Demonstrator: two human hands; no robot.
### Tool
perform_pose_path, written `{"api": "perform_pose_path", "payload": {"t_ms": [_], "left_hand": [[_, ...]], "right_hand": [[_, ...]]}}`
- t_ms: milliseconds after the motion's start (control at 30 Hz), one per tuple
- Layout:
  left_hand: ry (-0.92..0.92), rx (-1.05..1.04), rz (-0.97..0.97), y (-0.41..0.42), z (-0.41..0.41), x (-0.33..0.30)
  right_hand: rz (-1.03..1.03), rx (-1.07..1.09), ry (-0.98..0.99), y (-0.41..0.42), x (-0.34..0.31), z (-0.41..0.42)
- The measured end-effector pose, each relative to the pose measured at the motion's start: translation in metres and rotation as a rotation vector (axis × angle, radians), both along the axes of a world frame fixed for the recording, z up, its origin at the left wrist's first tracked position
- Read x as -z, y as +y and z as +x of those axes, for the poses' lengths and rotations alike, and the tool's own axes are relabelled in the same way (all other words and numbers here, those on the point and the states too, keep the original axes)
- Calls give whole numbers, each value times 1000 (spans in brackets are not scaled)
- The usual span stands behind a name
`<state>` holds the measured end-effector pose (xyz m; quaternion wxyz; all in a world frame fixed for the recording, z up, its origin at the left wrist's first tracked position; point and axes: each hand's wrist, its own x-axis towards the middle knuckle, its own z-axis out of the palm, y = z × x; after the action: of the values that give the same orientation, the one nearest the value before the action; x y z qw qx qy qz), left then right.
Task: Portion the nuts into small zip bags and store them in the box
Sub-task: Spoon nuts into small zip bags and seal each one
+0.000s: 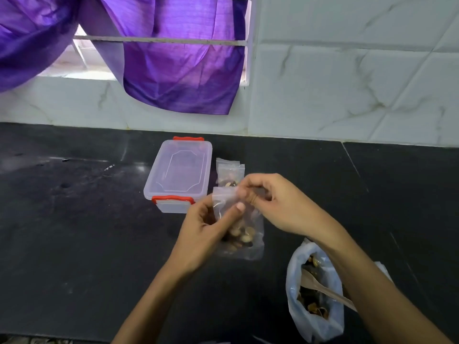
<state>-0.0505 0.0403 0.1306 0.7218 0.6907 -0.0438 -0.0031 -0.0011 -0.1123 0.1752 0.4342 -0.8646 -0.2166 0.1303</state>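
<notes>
Holding a small zip bag (pixel 238 227) of nuts upright just above the tabletop (pixel 74 219), left hand (pixel 206 232) curling round its left side with the thumb across the front, right hand (pixel 270 199) pinching the top strip at its right end, fingers (pixel 250 197) bent tight. Sealing likely in hand: strip running left-right between both hands, so pressing along it leftward from the right pinch. Sitting just beyond, lidded clear box (pixel 178 172) nearer the left hand, a filled zip bag (pixel 229 171) beside it, bulk nut bag (pixel 315 291) with wooden spoon (pixel 325 289) under the right forearm.
</notes>
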Motion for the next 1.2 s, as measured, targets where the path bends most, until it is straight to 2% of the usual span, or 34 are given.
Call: {"api": "perform_pose_path", "payload": {"t_ms": [67,167,400,733,867,1033,1200], "left_hand": [[-24,-56,-87,-4,4,-4],[7,-153,-160,-7,9,-6],[93,-195,-202,-17,9,-1],[85,-210,-178,-19,15,3],[76,-182,-141,-17,18,2],[87,-165,-141,-15,21,6],[183,-99,-179,-13,23,9]], "right_hand": [[114,126,15,-2,4,4],[281,250,160,-3,15,3],[540,423,301,2,31,-9],[534,434,119,13,37,-17],[605,441,166,14,39,-18],[576,441,125,15,42,-17],[591,527,128,15,46,-14]]}}
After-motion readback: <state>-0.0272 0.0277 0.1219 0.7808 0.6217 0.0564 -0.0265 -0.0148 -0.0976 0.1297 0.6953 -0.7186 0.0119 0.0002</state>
